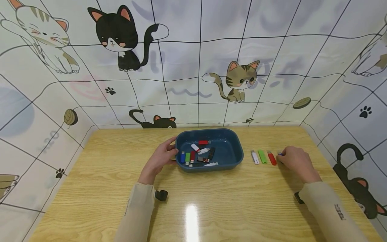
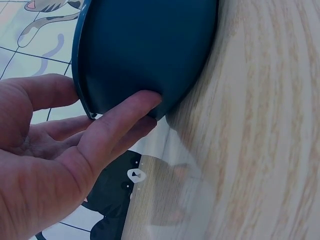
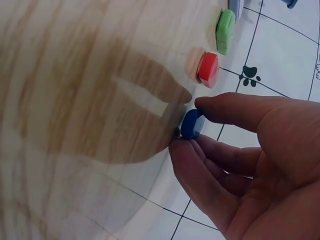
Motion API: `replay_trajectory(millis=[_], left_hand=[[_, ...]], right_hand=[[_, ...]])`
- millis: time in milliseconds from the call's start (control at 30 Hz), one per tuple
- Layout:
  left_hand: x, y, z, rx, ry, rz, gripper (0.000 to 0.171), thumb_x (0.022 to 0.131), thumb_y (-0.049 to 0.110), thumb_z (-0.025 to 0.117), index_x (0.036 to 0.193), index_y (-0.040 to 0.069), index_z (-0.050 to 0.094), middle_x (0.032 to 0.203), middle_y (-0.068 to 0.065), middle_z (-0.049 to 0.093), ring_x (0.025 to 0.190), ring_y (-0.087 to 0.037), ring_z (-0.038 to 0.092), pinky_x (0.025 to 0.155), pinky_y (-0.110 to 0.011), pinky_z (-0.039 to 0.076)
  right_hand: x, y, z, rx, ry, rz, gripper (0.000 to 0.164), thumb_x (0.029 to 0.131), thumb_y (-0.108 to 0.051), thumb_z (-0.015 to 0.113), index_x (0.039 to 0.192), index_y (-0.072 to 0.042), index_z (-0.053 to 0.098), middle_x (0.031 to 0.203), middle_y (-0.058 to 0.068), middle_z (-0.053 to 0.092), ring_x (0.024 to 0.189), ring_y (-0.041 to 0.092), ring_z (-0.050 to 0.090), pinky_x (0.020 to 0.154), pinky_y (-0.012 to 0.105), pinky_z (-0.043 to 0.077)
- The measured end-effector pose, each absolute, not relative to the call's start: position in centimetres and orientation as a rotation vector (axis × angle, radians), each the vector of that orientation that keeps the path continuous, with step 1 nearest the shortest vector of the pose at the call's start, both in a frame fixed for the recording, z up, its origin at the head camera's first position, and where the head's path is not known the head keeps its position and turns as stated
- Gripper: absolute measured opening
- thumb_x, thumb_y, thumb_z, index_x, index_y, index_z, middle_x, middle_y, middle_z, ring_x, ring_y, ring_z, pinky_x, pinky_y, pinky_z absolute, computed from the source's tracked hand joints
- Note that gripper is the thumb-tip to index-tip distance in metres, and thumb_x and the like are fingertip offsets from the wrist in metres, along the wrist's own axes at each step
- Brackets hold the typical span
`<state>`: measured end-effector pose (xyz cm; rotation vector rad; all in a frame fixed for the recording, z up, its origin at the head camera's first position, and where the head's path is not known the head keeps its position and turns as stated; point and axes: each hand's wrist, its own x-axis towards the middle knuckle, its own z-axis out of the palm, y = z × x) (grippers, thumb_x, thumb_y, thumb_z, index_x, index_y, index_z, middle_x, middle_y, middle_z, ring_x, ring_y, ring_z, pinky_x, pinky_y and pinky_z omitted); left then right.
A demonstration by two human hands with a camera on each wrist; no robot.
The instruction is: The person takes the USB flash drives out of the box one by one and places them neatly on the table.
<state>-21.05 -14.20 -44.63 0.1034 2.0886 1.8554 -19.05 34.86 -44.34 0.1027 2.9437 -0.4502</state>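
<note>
In the head view my left hand (image 1: 160, 157) is at the left end of a dark blue plastic tub (image 1: 211, 168). The left wrist view shows its extended fingers resting against the tub's outer wall (image 2: 145, 55) and rim. On the right, my right hand (image 3: 250, 160) pinches a blue USB stick (image 3: 192, 124) between thumb and fingertips, at the table surface. Left of that hand, a white USB stick (image 1: 255, 157), a green USB stick (image 1: 262, 157) and a red USB stick (image 1: 272, 158) lie in a row. My right hand mostly hides the blue stick from the head camera.
Several USB sticks lie loose inside the tub, among them another blue one (image 1: 182, 157), a green one (image 1: 187, 158) and a black one (image 1: 211, 153). The wooden table (image 1: 223, 201) meets a cat-print cloth wall (image 1: 187, 94) at its back edge.
</note>
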Motion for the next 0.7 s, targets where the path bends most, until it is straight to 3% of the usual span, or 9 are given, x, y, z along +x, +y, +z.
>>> replay_trajectory(millis=[700], left_hand=[[-21.12, -14.18, -44.75, 0.103, 2.095, 1.851, 0.061, 0.105, 0.001, 0.048, 0.163, 0.007, 0.03, 0.154, -0.031, 0.044, 0.124, -0.048, 0.06, 0.085, -0.053, 0.06]], right_hand=[[-18.77, 34.94, -44.29, 0.064, 2.951, -0.44, 0.044, 0.097, -0.023, 0.064, 0.057, -0.016, 0.046, 0.057, -0.005, 0.034, 0.056, 0.015, 0.034, 0.054, 0.03, 0.026]])
